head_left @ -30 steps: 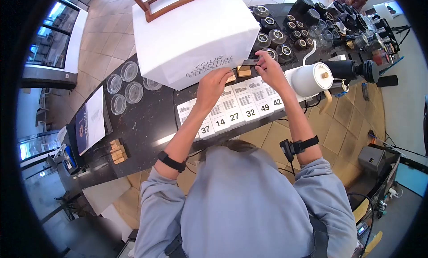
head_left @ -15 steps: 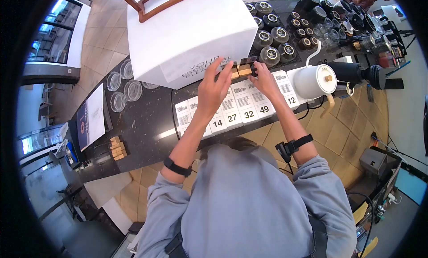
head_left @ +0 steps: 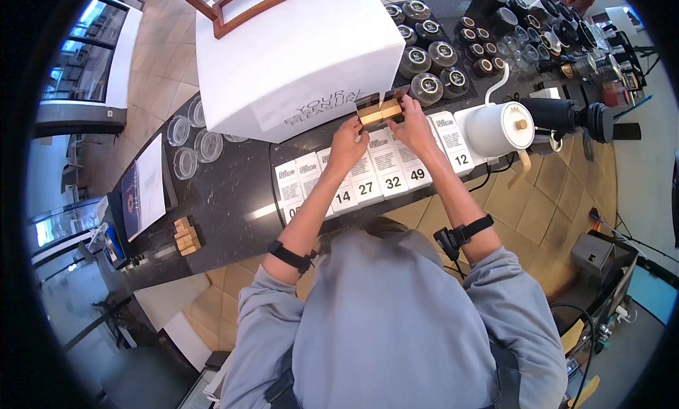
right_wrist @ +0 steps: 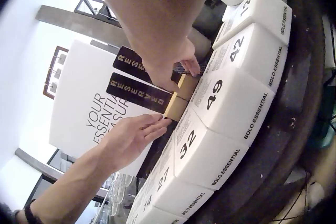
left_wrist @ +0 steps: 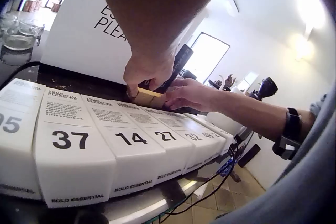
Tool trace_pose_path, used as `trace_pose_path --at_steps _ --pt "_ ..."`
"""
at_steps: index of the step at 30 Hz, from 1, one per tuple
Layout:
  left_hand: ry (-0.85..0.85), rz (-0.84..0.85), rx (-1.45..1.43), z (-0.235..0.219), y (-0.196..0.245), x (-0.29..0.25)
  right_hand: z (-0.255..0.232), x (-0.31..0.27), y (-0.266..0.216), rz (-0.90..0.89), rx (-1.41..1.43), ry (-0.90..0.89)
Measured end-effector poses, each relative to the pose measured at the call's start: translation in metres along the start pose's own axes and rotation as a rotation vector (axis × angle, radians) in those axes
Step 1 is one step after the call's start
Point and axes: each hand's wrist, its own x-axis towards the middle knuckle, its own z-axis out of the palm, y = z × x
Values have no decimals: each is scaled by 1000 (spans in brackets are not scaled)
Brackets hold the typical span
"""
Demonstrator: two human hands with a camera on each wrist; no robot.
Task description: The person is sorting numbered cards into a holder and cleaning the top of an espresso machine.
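Two reserved signs stand side by side behind the row of white boxes, each a black plate (right_wrist: 137, 91) on a light wooden base (right_wrist: 176, 107). My left hand (head_left: 346, 146) holds the left end of the left base between thumb and fingers. At the other end, my right hand (head_left: 414, 130) grips the right base, its fingertips around the block. The two bases sit end to end, with a thin line between them in the head view. White numbered boxes (left_wrist: 73, 140) lie just in front of both hands, partly covered by the forearms in the head view.
A large white box (head_left: 297, 62) with lettering rises right behind the signs. Upturned dark glasses (head_left: 426, 89) stand at the back right, and a white kettle (head_left: 497, 130) is beside the right forearm. Small wooden blocks (head_left: 186, 236) and clear glass dishes (head_left: 209, 146) are on the left.
The left hand has let go, lifted with spread fingers, then come down to the left base end. The right hand has come down onto the right base, and the signs now stand together.
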Motion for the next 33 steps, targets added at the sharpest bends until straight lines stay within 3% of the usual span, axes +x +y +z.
trace_pose_path --at_steps 3,17,20,22,23,25,28,30,32,33 --pt "8 10 21 6 -4 4 -5 -5 5 73 7 9" --pt "-3 -22 15 19 -12 13 -8 -18 23 9 23 48" --pt "60 164 244 20 -40 12 -29 -29 0 -2 -46 73" --pt "168 183 168 -4 6 -21 -37 -35 -9 -100 24 64" --pt "130 191 78 -21 16 -35 -43 -43 -32 -43 177 -12" --pt "83 155 -27 -64 46 -72 -51 -51 -73 34 137 -259" --pt "72 84 -22 -117 38 -131 -32 -66 -112 -88 132 -507" --pt "170 30 -41 -147 18 -169 -2 -73 -131 -182 104 -683" --pt "324 -123 -172 -180 -10 -210 20 -88 -181 -232 146 -802" --pt "455 -117 -231 -194 -22 -231 39 -99 -198 -293 204 -838"
